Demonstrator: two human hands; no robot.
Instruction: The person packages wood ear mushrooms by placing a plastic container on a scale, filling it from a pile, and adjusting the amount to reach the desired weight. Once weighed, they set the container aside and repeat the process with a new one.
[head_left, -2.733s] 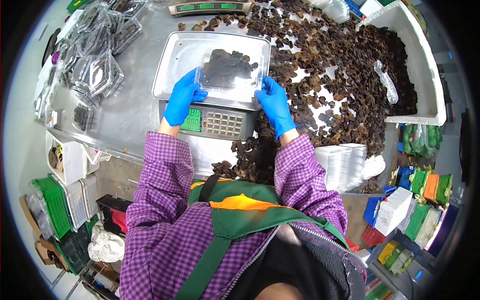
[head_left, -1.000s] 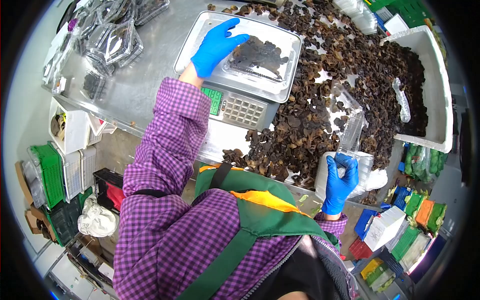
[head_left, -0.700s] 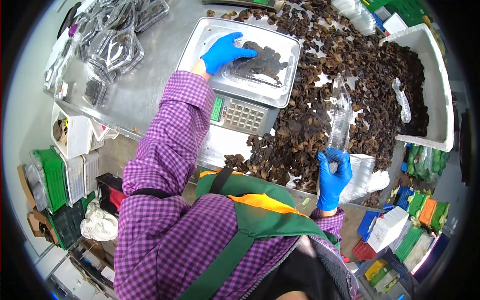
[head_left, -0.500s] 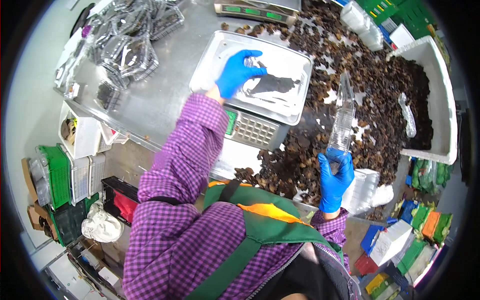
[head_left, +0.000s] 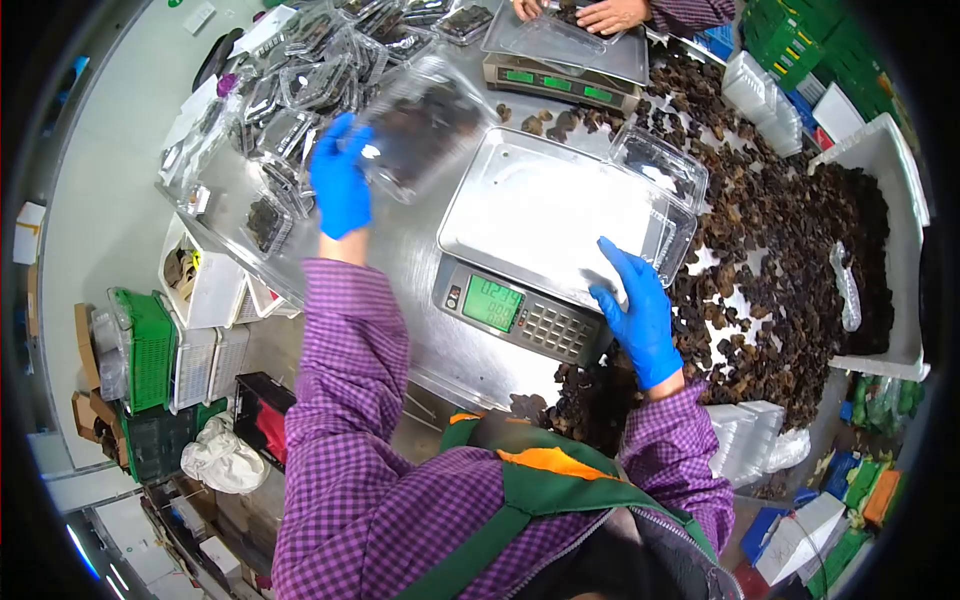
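A clear plastic box (head_left: 425,125) with dark, mushroom-like pieces inside is blurred by motion, to the left of the scale. My left hand (head_left: 342,185), in a blue glove, is at its left edge with fingertips against the plastic. The weighing scale (head_left: 530,320) has a lit green display and a bare metal pan (head_left: 555,215). Over the pan's lower right edge is my gloved right hand (head_left: 643,320), thumb and fingers apart, holding nothing. Just above it, a clear container (head_left: 683,240) overlaps the pan's right side, with another clear container (head_left: 660,165) above that.
Filled clear boxes (head_left: 320,80) are heaped at upper left. Dark dried pieces (head_left: 760,240) cover the right side, reaching a white foam bin (head_left: 905,250). Another person's hands (head_left: 610,15) are at a second scale (head_left: 560,85). Stacked white trays (head_left: 745,440) stand at lower right.
My left hand has moved from the pan leftward, with the filled box beside it. The right hand has let go of the clear container and come to the pan. Another person's hands have come into view.
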